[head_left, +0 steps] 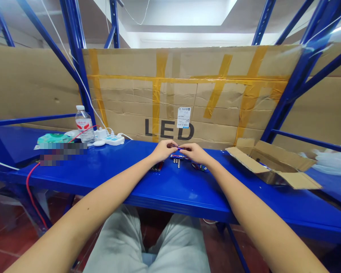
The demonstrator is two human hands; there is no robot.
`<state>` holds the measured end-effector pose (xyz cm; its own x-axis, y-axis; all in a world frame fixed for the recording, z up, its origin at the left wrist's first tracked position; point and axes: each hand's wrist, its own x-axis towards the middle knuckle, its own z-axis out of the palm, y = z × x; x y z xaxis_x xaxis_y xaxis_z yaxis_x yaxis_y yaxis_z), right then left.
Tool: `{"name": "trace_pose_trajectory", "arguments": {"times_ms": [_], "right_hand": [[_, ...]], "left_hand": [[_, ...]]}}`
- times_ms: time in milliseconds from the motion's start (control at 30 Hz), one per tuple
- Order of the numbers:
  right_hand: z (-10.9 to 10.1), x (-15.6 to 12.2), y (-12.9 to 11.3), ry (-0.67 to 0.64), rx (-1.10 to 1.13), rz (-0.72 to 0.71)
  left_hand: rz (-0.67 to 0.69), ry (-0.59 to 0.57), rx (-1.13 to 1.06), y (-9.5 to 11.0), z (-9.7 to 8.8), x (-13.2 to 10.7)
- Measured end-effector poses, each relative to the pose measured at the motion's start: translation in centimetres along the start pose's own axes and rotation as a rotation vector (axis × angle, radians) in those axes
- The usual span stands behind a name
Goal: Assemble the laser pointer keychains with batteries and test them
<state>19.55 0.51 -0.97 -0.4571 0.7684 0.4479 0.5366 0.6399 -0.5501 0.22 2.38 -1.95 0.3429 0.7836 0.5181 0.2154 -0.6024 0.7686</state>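
My left hand [165, 151] and my right hand [195, 152] meet fingertip to fingertip above the blue table [170, 189]. Pinched between them is a small, slim blue piece [179, 148], mostly covered by the fingers, so its kind is unclear. Just beneath the hands lie shiny blue pen-like tubes [178, 156]. In front of these, small silver button-like pieces [176, 162] stand in short rows. Several dark tubes [157, 167] lie side by side below my left hand. A cluster of small pieces in mixed colours [199, 167] rests by my right wrist.
An open cardboard box [272, 163] stands to the right, with a white plastic bag [333, 161] beyond it. At the left are a water bottle [84, 125], a green packet [55, 139] and a white power strip [113, 139]. Large cardboard [125, 102] and blue rack posts rise behind.
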Motion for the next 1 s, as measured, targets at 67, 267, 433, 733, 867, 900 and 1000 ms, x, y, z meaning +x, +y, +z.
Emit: {"name": "trace_pose_trajectory", "arguments": {"times_ms": [67,267,433,733,867,900,1000], "right_hand": [[-0.1,0.0,0.4,0.017,-0.023,0.04],[-0.8,0.3,1.9,0.075,0.042,0.142],[-0.9,0.6,3.1,0.11,0.085,0.183],[-0.1,1.0,4.5,0.215,-0.118,0.258],[0.3,1.1,4.4,0.151,-0.172,0.307],[0.4,1.1,4.5,0.14,-0.176,0.317],[0.5,1.1,4.7,0.142,-0.169,0.34]], "left_hand": [[-0.008,0.009,0.026,-0.1,-0.2,0.1],[-0.003,0.063,0.111,-0.2,-0.8,0.4],[-0.025,0.069,0.146,-1.0,-0.9,1.0],[-0.151,-0.049,0.213,-2.8,-0.9,3.7],[-0.252,-0.105,0.174,-3.6,-0.5,4.0],[-0.27,-0.108,0.172,-3.8,-0.5,4.0],[-0.287,-0.106,0.171,-4.2,-0.5,4.0]]}}
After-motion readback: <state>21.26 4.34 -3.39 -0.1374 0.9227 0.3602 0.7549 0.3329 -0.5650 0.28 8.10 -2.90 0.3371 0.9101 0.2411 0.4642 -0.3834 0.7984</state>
